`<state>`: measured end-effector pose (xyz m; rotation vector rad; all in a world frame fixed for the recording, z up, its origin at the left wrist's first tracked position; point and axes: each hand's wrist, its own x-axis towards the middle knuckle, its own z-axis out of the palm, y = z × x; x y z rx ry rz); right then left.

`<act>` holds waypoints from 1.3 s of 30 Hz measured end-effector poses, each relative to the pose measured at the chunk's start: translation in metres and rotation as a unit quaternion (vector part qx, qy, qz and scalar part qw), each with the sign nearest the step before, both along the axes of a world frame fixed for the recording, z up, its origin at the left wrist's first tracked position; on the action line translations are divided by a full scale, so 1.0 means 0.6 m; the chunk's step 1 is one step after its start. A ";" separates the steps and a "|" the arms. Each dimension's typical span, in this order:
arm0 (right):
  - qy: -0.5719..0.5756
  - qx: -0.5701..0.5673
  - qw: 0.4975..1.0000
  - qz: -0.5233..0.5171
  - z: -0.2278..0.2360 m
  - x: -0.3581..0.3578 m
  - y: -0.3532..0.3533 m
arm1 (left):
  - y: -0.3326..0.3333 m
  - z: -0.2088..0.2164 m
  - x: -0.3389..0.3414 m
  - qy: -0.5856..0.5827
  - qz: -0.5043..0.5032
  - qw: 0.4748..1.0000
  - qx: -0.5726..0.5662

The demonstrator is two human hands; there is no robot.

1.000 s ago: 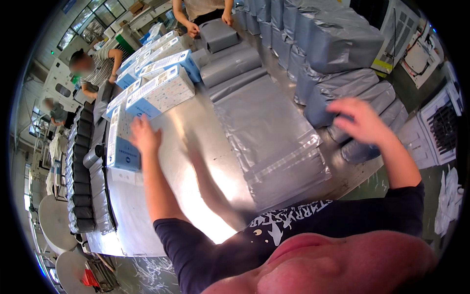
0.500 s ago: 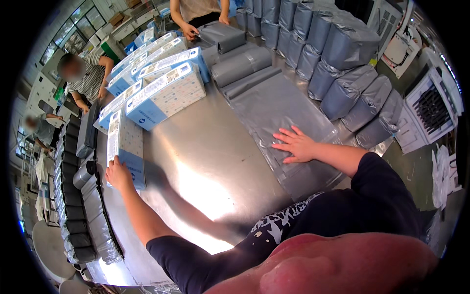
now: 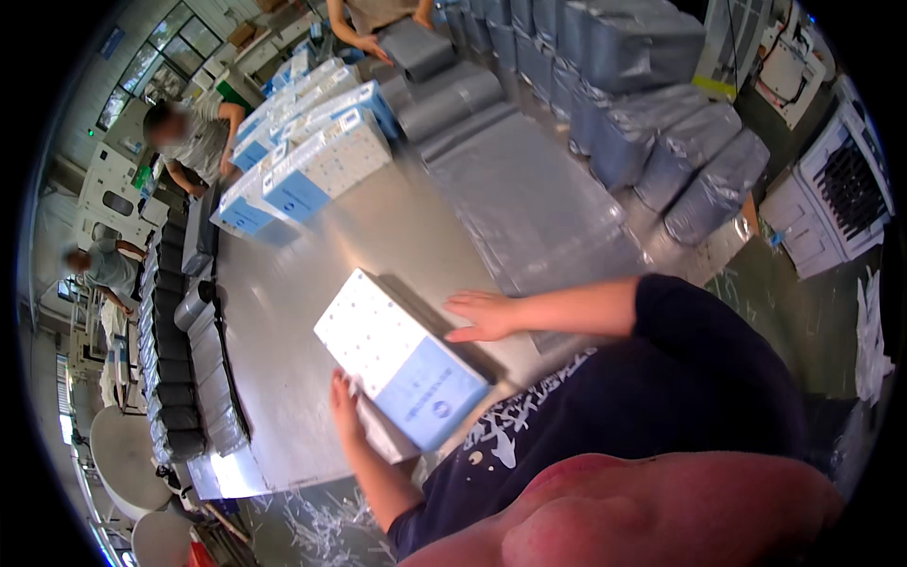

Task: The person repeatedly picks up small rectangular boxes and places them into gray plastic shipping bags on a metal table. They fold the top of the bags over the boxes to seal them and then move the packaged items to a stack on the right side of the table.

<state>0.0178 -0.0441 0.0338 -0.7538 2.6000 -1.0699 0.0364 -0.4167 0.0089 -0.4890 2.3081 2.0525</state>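
Note:
A white-and-blue cardboard box (image 3: 402,359) lies slanted on the metal table close in front of me, its dotted broad face up. My left hand (image 3: 347,404) grips the box along its left edge, the fingers partly hidden by it. On the other side, my right hand (image 3: 484,316) is open with its fingers stretched out toward the box's right edge; whether they touch it is hard to tell. Beyond my right forearm, a grey plastic bag sheet (image 3: 534,194) is spread flat on the table.
Several similar boxes (image 3: 326,161) stand in a group at the far left. Rows of grey wrapped packages (image 3: 642,132) line the right side, and black-grey packs (image 3: 173,350) the left edge. Across the table a person (image 3: 378,24) handles grey bags; another person (image 3: 194,142) stands at the left.
My left hand has brought the box from the left side of the table toward me, turning its broad face up. My right hand has left the grey sheet and moved left to the box.

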 end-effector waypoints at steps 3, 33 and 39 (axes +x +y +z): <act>-0.101 -0.143 0.984 0.031 -0.025 0.022 -0.040 | 0.170 -0.027 0.036 0.102 0.098 0.985 0.094; 0.094 -0.048 0.949 -0.297 0.024 -0.074 0.502 | 0.755 0.069 -0.148 0.083 -0.215 0.852 -0.471; 0.165 0.072 0.974 -0.134 0.075 0.023 0.484 | 0.679 -0.006 -0.100 0.036 -0.018 0.955 0.292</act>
